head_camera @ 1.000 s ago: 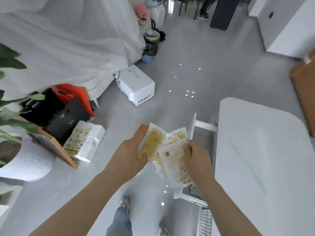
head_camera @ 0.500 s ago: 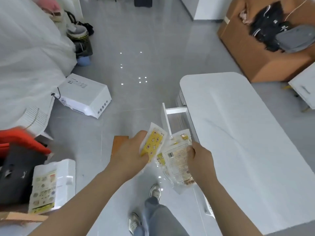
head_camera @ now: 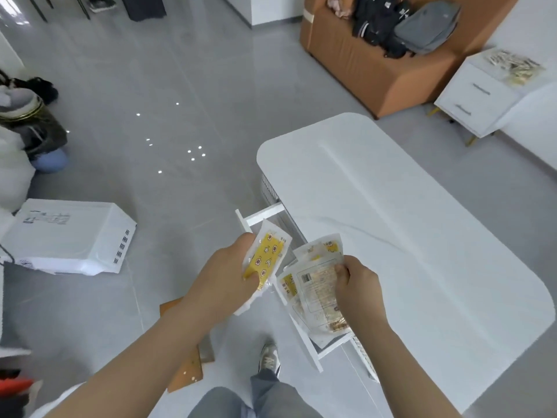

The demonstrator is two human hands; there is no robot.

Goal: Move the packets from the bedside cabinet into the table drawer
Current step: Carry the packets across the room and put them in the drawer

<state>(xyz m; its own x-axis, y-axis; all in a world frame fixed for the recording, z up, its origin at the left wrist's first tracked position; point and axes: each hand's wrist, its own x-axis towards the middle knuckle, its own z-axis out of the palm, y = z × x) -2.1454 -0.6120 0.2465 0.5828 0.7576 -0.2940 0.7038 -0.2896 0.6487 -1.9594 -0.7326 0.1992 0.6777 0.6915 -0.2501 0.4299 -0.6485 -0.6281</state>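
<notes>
**Both hands loaded with packets above the open drawer**

Head view: your left hand (head_camera: 229, 276) is clamped on a yellow packet (head_camera: 268, 257), with the thumb across its printed face. You hold it above the far end of the open drawer (head_camera: 262, 215). Your right hand (head_camera: 358, 285) pinches a sheaf of clear packets (head_camera: 316, 285) by their right edge, label side up, over the middle of the drawer. Your two hands are apart, and the yellow packet sits just beside the sheaf. The drawer stands pulled out from the left side of the white desk (head_camera: 391, 236). Far right, the bedside cabinet (head_camera: 470, 98) carries pale packets (head_camera: 512, 66) on its top. An orange sofa (head_camera: 361, 61) with a grey backpack (head_camera: 428, 25) stands beyond the desk. A white box (head_camera: 69, 236) lies on the floor at left.
</notes>
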